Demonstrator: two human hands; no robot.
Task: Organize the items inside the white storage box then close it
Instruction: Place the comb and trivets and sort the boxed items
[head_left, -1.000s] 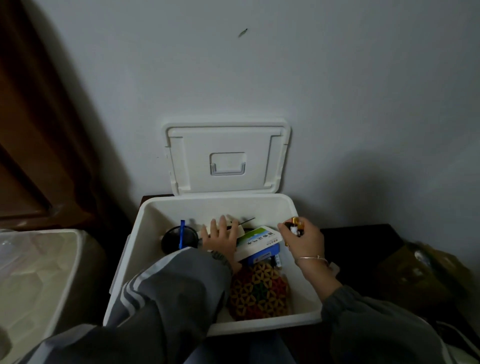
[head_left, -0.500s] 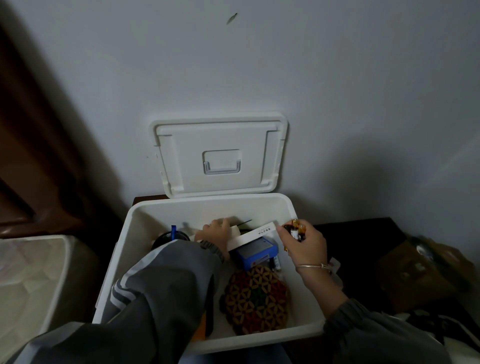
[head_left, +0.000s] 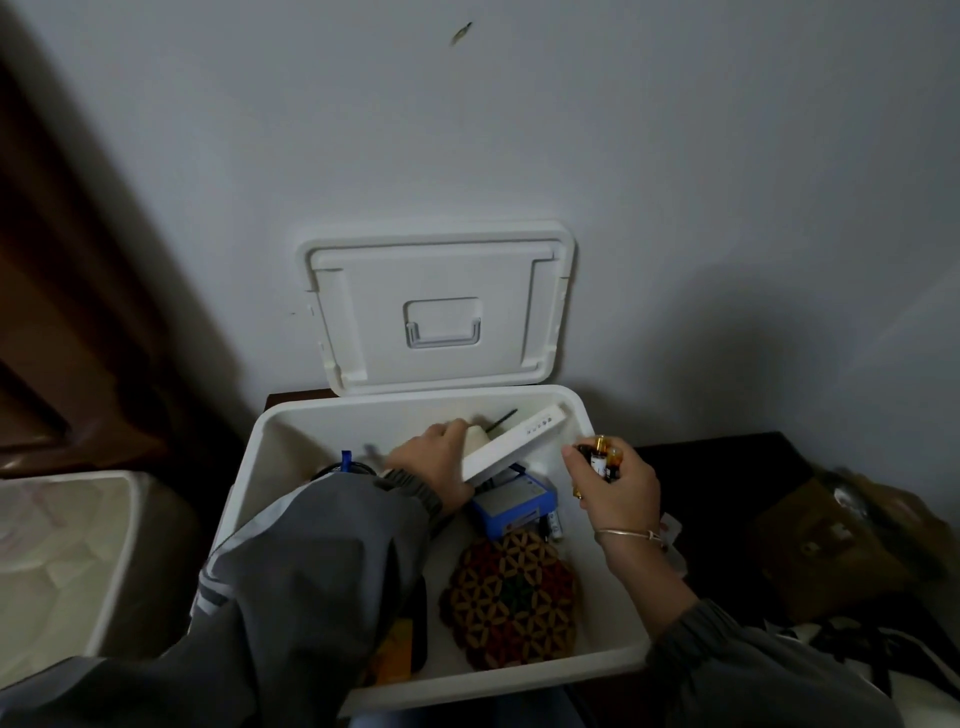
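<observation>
The white storage box (head_left: 244, 499) stands open against the wall, its lid (head_left: 441, 312) leaning upright behind it. Inside the box, my left hand (head_left: 436, 465) grips a flat white carton (head_left: 511, 447) and holds it tilted on edge near the back wall. My right hand (head_left: 613, 483) hovers over the right side and holds small amber bottles (head_left: 602, 454). Below the carton lie a blue box (head_left: 514, 501) and a round woven trivet (head_left: 511, 597). A dark round item with a blue stick (head_left: 345, 462) sits at the back left.
A pale bin lined with a plastic bag (head_left: 67, 551) stands to the left of the box. On the right, a brown bag (head_left: 841, 540) lies on a dark surface (head_left: 727, 467). Dark wood (head_left: 67, 291) runs along the left wall.
My left hand took hold of the white carton that lay flat over the blue box and raised it on edge toward the back right. My right hand stayed put with the bottles.
</observation>
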